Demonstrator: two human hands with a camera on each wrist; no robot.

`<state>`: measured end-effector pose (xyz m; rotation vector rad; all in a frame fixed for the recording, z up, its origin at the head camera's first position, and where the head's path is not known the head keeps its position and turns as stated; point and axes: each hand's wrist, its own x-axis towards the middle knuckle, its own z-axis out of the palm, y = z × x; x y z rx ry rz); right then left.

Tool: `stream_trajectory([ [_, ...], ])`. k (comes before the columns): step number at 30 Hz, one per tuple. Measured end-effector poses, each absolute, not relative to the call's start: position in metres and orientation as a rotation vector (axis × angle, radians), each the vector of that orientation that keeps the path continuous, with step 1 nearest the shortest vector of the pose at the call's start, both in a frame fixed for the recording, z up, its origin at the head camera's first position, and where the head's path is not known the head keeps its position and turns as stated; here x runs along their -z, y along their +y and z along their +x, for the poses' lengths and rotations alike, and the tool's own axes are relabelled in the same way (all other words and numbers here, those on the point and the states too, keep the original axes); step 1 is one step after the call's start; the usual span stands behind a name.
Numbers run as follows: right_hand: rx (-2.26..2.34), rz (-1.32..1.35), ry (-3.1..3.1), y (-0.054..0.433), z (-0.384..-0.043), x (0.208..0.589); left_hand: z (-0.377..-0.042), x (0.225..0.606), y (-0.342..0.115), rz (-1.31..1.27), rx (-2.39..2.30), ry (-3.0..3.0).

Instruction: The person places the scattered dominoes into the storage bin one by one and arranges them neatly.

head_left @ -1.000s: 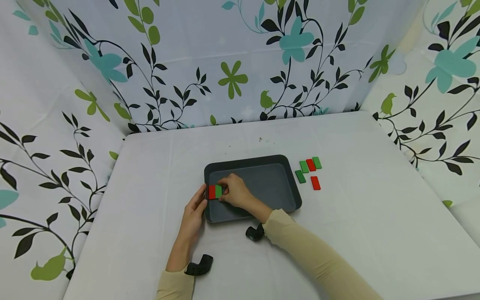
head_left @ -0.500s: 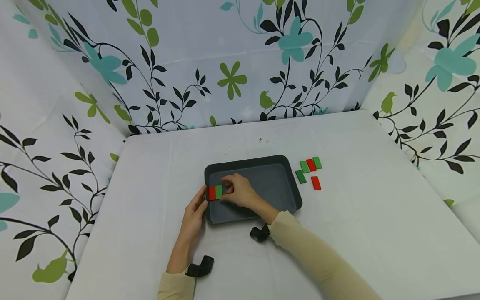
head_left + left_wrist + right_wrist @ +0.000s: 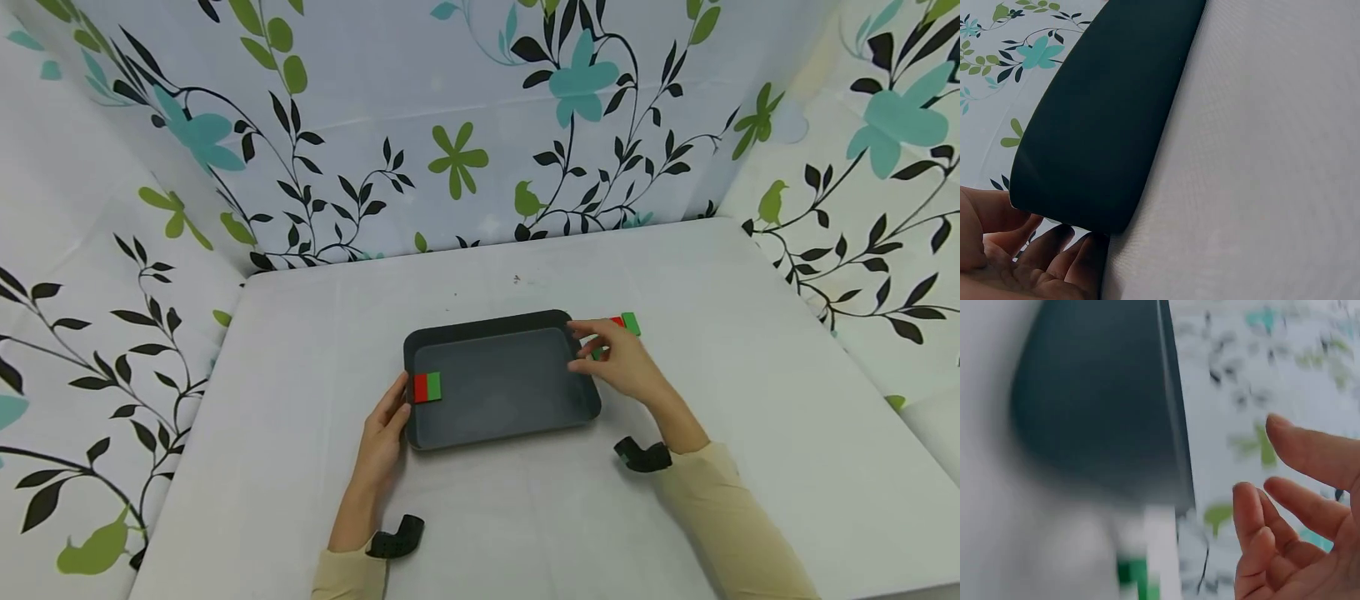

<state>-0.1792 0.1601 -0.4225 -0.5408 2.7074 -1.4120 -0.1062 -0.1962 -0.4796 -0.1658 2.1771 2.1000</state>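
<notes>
A dark grey baking tray lies on the white table. At its left end, a red tile and a green tile sit side by side. My left hand rests its fingertips and thumb against the tray's outer left wall, also visible in the left wrist view. Over the tray's right rim is my right hand, fingers loosely bent and thumb apart, with nothing held. Around and behind it show a green tile and part of a red tile; the hand hides other tiles.
Patterned cloth with leaves and flowers hangs behind and beside the white table. Black wrist devices sit on both forearms. Blurred green tiles show beyond the tray in the right wrist view.
My right hand has let go near the green tile in the tray and moved right, over the right rim by the loose tiles. My left hand stays at the tray's left wall.
</notes>
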Motion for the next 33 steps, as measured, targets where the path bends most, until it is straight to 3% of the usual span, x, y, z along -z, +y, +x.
stream_trajectory([
  [10,1.183,-0.185,2.688,0.233,-0.185,0.441,-0.105,0.480,-0.197,-0.196,-2.115,2.164],
  [33,1.091,-0.151,2.729,0.237,-0.187,0.462,-0.106,0.478,-0.195,-0.192,-2.124,2.158],
])
